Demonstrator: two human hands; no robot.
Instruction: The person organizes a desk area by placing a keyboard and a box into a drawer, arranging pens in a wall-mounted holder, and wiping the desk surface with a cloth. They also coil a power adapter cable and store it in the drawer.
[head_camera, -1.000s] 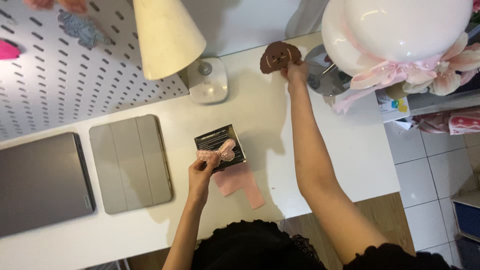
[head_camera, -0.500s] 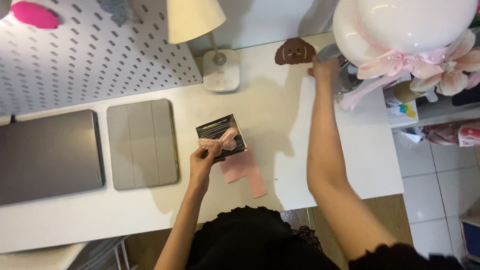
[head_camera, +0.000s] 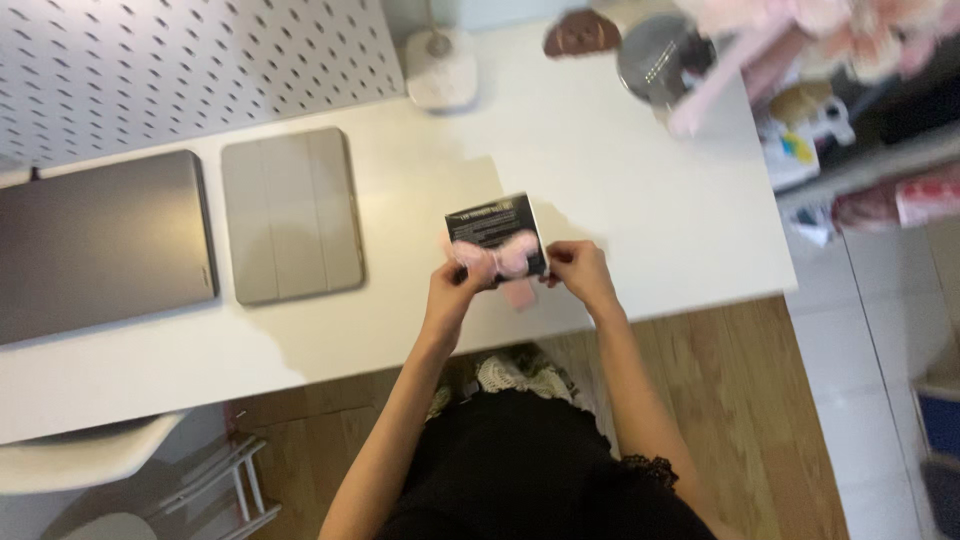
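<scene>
My left hand (head_camera: 452, 285) and my right hand (head_camera: 578, 270) hold a small black card (head_camera: 492, 222) with a pink bow-shaped clip (head_camera: 492, 260) on it, one hand at each side. The card is lifted just above the white desk (head_camera: 620, 190). A bit of pink paper (head_camera: 520, 295) shows under the card between my hands. The brown dog-face cutout (head_camera: 581, 33) lies at the desk's far edge, away from both hands.
A closed grey laptop (head_camera: 100, 240) and a grey tablet case (head_camera: 290, 212) lie on the left. A white lamp base (head_camera: 440, 65), a pegboard (head_camera: 190, 60), a round mirror (head_camera: 660, 55) and pink flowers (head_camera: 800, 25) stand at the back. A white chair (head_camera: 90, 460) is at lower left.
My right hand left the brown dog cutout at the back and came down to take the black card's right side. The view tilted downward.
</scene>
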